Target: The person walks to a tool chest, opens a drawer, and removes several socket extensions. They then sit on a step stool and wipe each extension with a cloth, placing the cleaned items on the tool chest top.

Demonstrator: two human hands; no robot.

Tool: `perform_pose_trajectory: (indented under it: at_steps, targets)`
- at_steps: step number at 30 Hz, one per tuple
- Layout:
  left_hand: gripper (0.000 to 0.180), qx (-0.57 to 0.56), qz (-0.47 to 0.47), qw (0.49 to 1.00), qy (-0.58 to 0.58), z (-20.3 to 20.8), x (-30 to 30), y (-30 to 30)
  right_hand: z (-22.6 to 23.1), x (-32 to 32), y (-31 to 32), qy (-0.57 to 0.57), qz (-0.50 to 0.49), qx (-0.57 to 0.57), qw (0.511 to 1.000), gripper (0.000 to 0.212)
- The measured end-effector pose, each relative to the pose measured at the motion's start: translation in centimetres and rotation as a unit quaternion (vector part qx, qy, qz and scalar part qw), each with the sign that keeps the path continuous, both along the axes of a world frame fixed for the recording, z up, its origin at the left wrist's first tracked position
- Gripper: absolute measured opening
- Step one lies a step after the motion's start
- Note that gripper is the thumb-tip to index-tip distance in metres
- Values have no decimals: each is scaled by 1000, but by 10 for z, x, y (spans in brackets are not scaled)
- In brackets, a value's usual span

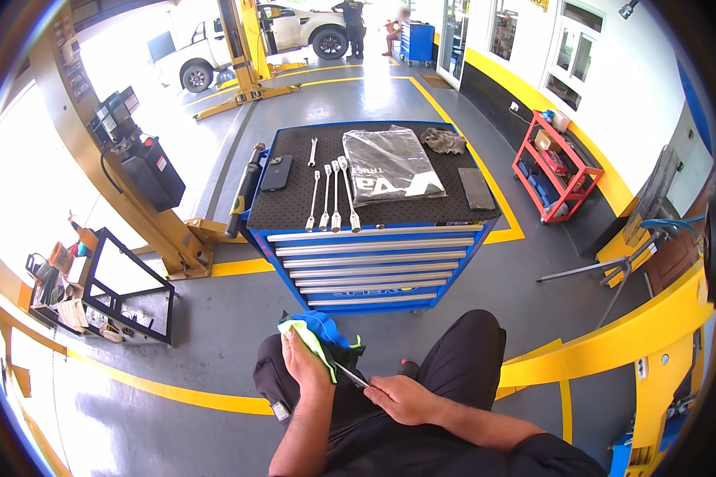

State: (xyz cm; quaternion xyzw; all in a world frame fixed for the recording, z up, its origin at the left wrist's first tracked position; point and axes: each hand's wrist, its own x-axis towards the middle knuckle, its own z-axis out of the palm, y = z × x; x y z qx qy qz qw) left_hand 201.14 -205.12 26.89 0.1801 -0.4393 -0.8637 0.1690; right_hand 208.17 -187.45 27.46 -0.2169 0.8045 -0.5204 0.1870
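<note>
My left hand [307, 367] is closed around a bright yellow-green and blue cloth [324, 330] above my lap. My right hand [398, 397] grips a slim silver metal tool [352, 375] that slants up toward the cloth. Its far end goes out of sight there, and my fingers cover the near end, so its exact kind is hidden. Ahead of my knees stands a blue tool cabinet [358, 274] with silver drawer fronts. Several silver wrenches [336, 195] lie side by side on its black top mat, and a small wrench [313, 151] lies beyond them.
On the cabinet also lie a dark phone [276, 172], a plastic-bagged package [390, 167], a grey rag [444, 141] and a flat grey device [476, 188]. A black metal cart [127, 294] stands left, a red trolley [561, 171] right. Yellow lift arms [612, 342] reach in beside me.
</note>
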Motion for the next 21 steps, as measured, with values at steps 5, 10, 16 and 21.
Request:
perform_pose_trajectory:
  at_steps: [5, 10, 16, 21]
  targets:
    - [36, 8, 41, 999, 8, -5, -12, -16, 4, -1, 3, -129, -12, -76, 989, 35]
    - [35, 16, 82, 996, 37, -15, -29, -52, 4, -3, 17, -141, -47, -100, 984, 32]
    - [24, -89, -245, 965, -7, -57, 9, -20, -16, -24, 9, 166, -178, 85, 966, 29]
    - [26, -372, -225, 897, -79, -40, 18, 27, -29, -28, -2, 249, -175, 199, 932, 24]
